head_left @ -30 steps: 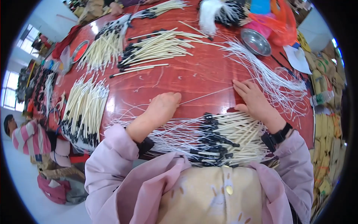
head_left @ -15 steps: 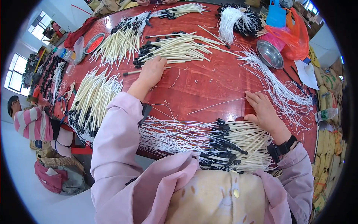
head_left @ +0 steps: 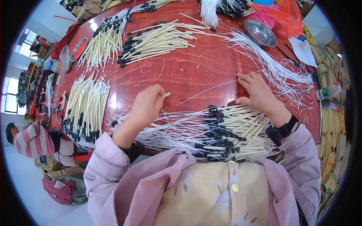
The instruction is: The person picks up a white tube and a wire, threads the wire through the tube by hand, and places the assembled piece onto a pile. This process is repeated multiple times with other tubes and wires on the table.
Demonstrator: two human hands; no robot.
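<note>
My left hand (head_left: 147,103) is closed around a thin cream tube (head_left: 166,95), raised over the near edge of the table. Only the tube's short pale end sticks out past my fingers. My right hand (head_left: 258,94) rests on the red table with thumb and fingers apart. Its fingertips touch a single white string (head_left: 209,89) that runs left across the tabletop. Just below it lies a pile of cream tubes (head_left: 249,124) with black ends (head_left: 222,135) and long white strings (head_left: 169,130) trailing left. Loose white strings (head_left: 279,71) lie bunched beyond my right hand.
Farther off is a heap of cream tubes with black ends (head_left: 162,41); more strung bundles (head_left: 88,101) lie left. A metal bowl (head_left: 260,33), a red plastic bag (head_left: 284,19) and a bottle (head_left: 329,92) are right. Another person (head_left: 34,139) sits left.
My left hand has drawn back from the far heap toward me, bringing a cream tube along. The right hand stays at the white string. The whole view has shifted slightly.
</note>
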